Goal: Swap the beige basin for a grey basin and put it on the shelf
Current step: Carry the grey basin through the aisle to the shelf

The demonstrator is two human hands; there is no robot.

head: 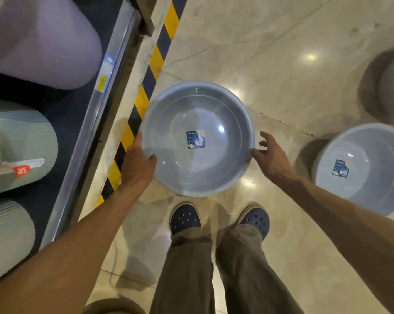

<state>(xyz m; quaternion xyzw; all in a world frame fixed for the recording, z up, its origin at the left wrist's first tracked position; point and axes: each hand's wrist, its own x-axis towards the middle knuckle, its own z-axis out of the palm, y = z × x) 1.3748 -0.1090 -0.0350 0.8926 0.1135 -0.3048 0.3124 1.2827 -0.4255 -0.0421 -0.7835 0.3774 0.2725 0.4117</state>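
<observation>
A round grey basin [198, 123] with a blue label in its bottom hangs above the floor in front of my feet. My left hand [138, 164] grips its left rim, thumb inside the bowl. My right hand [270, 156] is at the right rim with fingers spread, the thumb touching the edge. The shelf [96, 109] runs along the left, its metal edge beside the basin. At the very bottom edge a curved beige rim [114, 305] shows, possibly the beige basin.
Stacks of lilac [44, 41] and pale green basins [21, 150] lie on their sides on the shelf. A yellow-black hazard stripe [141, 103] marks the floor by the shelf. More grey basins [363, 168] stand on the floor at right.
</observation>
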